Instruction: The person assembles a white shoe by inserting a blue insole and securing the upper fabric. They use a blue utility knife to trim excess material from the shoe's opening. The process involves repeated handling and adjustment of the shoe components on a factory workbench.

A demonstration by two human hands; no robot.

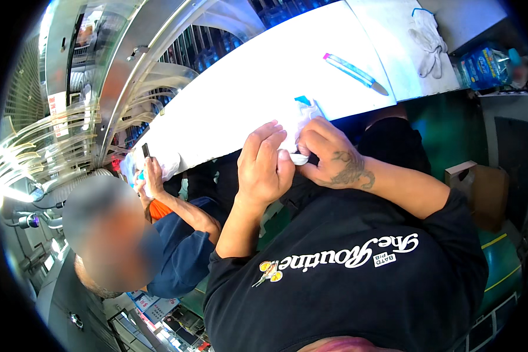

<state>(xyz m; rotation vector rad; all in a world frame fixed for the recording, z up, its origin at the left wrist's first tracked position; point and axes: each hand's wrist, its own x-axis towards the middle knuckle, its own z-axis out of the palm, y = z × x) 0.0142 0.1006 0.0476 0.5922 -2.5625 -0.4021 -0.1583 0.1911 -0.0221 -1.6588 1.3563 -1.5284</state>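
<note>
At the near edge of the white table, a white cloth glove (pixel 307 116) with a blue trim at its far end is bunched between my hands. My right hand (pixel 330 151), tattooed on the back, pinches it with curled fingers. Close by on the left, my left hand (pixel 266 165) has bent fingers and its thumb against the glove's near end. Part of the cloth is hidden behind the fingers. Beyond my right hand lies a slim blue marker-like tool (pixel 356 74) with a pink end and a dark tip.
The white tabletop (pixel 240 94) curves away to the left. Another white glove (pixel 429 44) lies at its far right, beside a blue-labelled bottle (pixel 487 67). A co-worker (pixel 179 243) sits on my left, hands at the table. Clear tubes (pixel 53 135) and a cardboard box (pixel 481 193) flank us.
</note>
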